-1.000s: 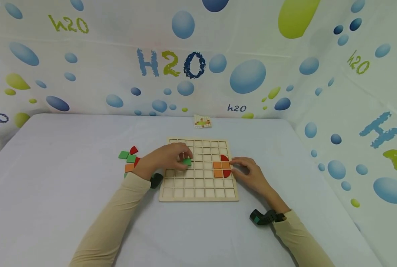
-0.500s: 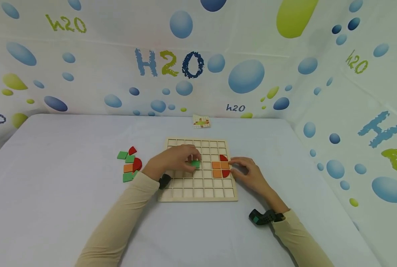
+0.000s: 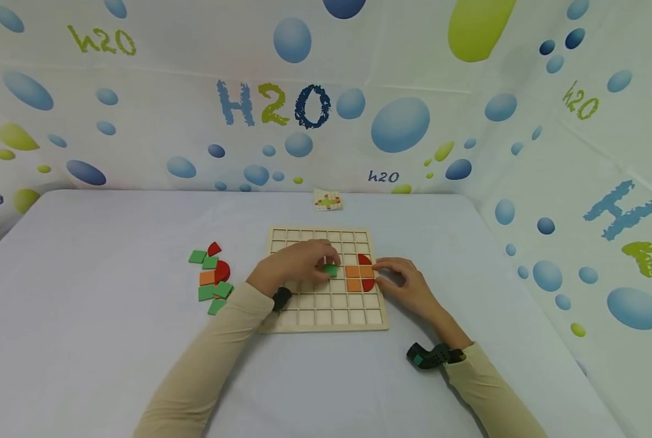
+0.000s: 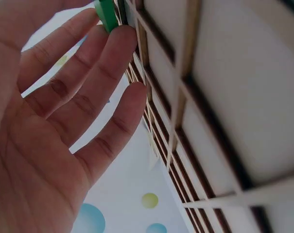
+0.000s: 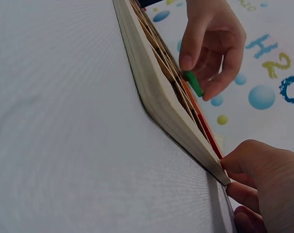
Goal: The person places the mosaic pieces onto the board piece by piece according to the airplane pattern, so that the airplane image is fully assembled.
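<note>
My left hand (image 3: 298,261) pinches a green square tile (image 3: 332,271) between thumb and fingertips, close over the middle of a wooden grid board (image 3: 322,317). Seen from the right wrist, the green tile (image 5: 194,83) is tilted on edge above the grid. The left wrist view catches just a corner of it by the fingertips. At the board's right edge, the thumb and bent fingers of my right hand (image 3: 410,289) grip the rim. Several orange square tiles (image 3: 354,285) lie in cells near that side, with red quarter-round tiles (image 3: 368,285) beside them.
Left of the board lies a loose group of tiles: green squares (image 3: 206,293), an orange square (image 3: 207,278) and red rounded pieces (image 3: 223,271). A small pattern card (image 3: 327,199) sits behind the board at the table's back edge. A printed cloth backdrop (image 3: 194,109) rises behind.
My left hand has moved rightward across the board with the green tile, toward the orange tiles. More of the loose tiles now show at the left. My right hand stays at the edge.
</note>
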The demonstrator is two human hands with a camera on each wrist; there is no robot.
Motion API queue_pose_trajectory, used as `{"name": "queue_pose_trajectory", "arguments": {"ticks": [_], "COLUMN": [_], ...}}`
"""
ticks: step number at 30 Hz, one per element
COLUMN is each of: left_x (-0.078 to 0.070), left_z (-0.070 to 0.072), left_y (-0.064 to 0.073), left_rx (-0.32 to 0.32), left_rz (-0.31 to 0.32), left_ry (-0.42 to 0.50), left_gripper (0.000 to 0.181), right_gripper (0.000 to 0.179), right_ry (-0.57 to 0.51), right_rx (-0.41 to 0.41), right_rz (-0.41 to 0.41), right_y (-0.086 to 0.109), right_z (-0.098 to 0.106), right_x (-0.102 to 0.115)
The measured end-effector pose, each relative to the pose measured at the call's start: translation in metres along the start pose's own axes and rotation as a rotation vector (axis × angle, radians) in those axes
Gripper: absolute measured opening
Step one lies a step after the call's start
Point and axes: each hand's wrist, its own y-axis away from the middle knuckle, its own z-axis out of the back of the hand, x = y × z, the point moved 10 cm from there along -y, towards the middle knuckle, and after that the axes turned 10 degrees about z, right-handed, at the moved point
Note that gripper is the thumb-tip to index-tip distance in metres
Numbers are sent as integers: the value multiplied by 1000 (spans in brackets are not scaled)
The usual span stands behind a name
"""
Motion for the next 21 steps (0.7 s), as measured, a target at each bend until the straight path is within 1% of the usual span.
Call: {"name": "queue_pose_trajectory", "arguments": {"ticks": [6,9,13,17,21], "left_x": [-3,-2,-1,0,-3], "left_z": [-3,-4,-4,-4,-5], "left_y": [-6,-7,-7,-7,-9], "left_rx": [17,27,26,15,8], "left_rz": [-3,20,39,30,15], "left_ry": [-14,-13,-11,-24,-46], "left_gripper": [17,14,15,16,14], "right_gripper": [28,28,28,28,28], "right_ry": [8,14,17,10,8], "right_rx": [1,1,-1,-3,0], "right_rz": [-3,-1,1,7,-7], "right_y": [0,0,0,0,1], "right_z": [0,-1,0,0,0], "right_x": [-1,-1,0,1,-1]}}
